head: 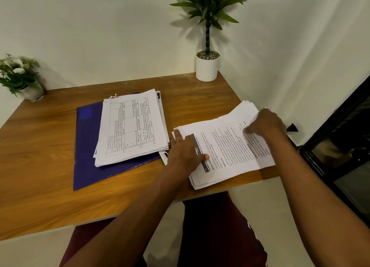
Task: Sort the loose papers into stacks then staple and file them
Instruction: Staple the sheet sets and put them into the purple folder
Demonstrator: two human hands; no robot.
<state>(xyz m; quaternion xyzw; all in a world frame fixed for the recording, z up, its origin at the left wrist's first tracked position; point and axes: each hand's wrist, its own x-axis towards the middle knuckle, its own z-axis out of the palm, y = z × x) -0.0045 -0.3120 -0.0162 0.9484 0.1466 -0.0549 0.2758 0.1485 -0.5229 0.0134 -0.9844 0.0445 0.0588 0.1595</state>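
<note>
Two stacks are on the desk (pixel 40 146). One, with a ruled table on its top sheet (pixel 130 126), lies on a blue folder (pixel 88 146) at about 10 o'clock from the hands. The other, a text stack (pixel 220 146), sits at 3 o'clock on the desk with its near corner at the desk's edge. This one looks to be the stack being worked. The left hand (pixel 184 152) lies flat on the stack's 9 o'clock edge, fingers straight and close together, thumb out across the dark header bar. The right hand (pixel 266 124) is at the stack's 2 o'clock corner with its fingers curled down on the top sheet. I cannot tell whether they pinch a sheet or only press on it. The sheets fan out unevenly at 1 o'clock. The step would go best with the left palm kept down as an anchor while the right takes one sheet at a time by its corner. The edges should be squared before any stapling, and the stack nudged inward from the desk's edge. A potted plant (pixel 207 68) stands at 12 o'clock, well apart.
</note>
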